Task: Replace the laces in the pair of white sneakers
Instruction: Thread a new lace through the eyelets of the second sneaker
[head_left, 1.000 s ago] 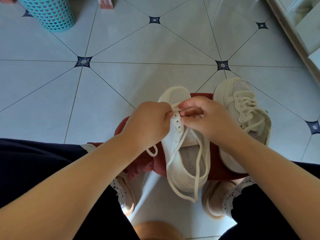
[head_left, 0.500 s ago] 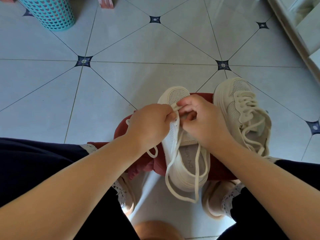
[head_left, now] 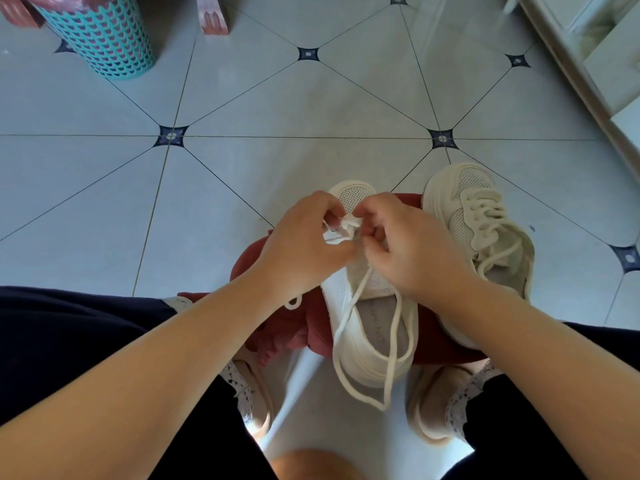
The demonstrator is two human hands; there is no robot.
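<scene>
White lace (head_left: 348, 222) bunched at the toe-end eyelets of near sneaker (head_left: 367, 355), set on red cloth (head_left: 301, 330) between the knees. Pinched there by left hand (head_left: 304, 244) and right hand (head_left: 412, 251), both curled tight on the bunch. Shifted toward the toe and drawn closer together than 1 s ago; 2 long tails slack over the heel as before. Likely seating the 1st crossing, so early on this shoe. Alongside to the right, 2nd sneaker (head_left: 478, 216), already laced. Beyond, teal basket (head_left: 104, 39) on tiled floor (head_left: 242, 98).
</scene>
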